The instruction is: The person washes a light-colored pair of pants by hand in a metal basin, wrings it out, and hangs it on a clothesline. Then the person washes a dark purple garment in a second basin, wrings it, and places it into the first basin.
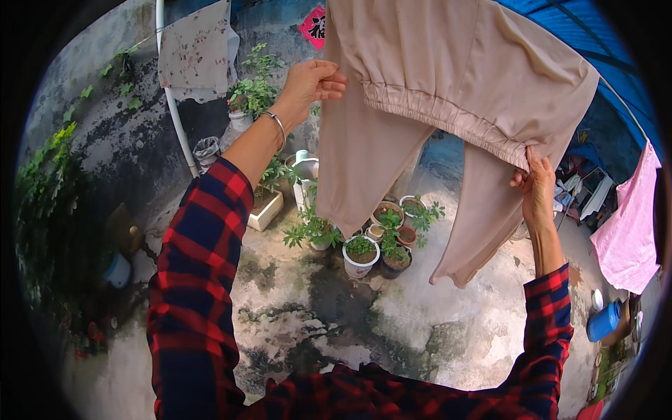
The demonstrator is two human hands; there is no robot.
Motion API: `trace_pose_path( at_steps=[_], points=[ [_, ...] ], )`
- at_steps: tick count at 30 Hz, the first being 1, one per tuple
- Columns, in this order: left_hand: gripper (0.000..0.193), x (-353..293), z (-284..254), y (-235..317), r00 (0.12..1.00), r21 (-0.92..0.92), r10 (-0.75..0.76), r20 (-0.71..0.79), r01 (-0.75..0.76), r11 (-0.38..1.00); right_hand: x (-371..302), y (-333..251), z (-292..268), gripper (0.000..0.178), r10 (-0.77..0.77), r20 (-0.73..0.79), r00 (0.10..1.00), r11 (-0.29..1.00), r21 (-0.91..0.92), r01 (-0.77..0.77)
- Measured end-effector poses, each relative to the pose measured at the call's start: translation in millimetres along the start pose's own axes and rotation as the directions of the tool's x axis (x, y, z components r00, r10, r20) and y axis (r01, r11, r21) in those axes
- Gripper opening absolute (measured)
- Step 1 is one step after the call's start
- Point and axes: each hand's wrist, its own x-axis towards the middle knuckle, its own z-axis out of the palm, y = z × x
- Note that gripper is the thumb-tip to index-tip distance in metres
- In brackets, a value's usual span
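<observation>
Beige trousers (427,42) with a gathered elastic waistband hang in front of me, the waistband lowest at the front and both legs dangling behind it. My right hand (539,178) pinches the right end of the waistband between thumb and fingers. At the left edge of the trousers, my left hand (315,84) is raised with its fingers curled together. It overlaps the cloth, and whatever its fingers may hold is hidden. A silver bangle (277,129) circles the left wrist. The top of the trousers runs out of view.
Several potted plants (360,255) stand on the stained concrete floor (427,329) beyond the trousers. A floral cloth (196,52) hangs at the back left by a white pipe (170,105). On the right are a pink cloth (630,224) and a blue bucket (603,322).
</observation>
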Motion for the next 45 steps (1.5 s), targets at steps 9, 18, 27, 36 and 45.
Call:
trace_pose_path(
  at_steps=[9,18,27,36,45],
  points=[
    [0.023,-231.3,-99.1,-106.7,0.833,0.104,-0.476,-0.282,0.52,0.848,-153.7,111.7,39.6,0.035,0.273,0.141,0.952,0.952,-0.182,-0.246],
    [0.027,-705.5,-136.8,-111.3,0.186,-0.59,-0.788,-0.587,0.568,0.574,-379.8,211.3,142.9,0.034,0.813,0.491,0.313,0.572,-0.574,-0.586],
    [0.027,-965.7,-82.4,70.7,-0.293,-0.534,-0.455,-0.841,0.312,0.786,-537.8,151.3,334.7,0.031,0.352,0.935,-0.039,0.916,-0.335,0.221],
    [0.025,-1073.0,-49.4,151.3,-0.496,-0.398,-0.288,-0.819,0.129,0.908,-659.2,67.4,472.7,0.028,0.227,0.879,-0.419,0.94,-0.087,0.329],
    [0.028,-1136.5,-81.1,162.2,-0.596,-0.343,-0.244,-0.765,0.057,0.938,-746.5,55.4,612.9,0.027,0.057,0.808,-0.587,0.886,0.229,0.403]
  ],
)
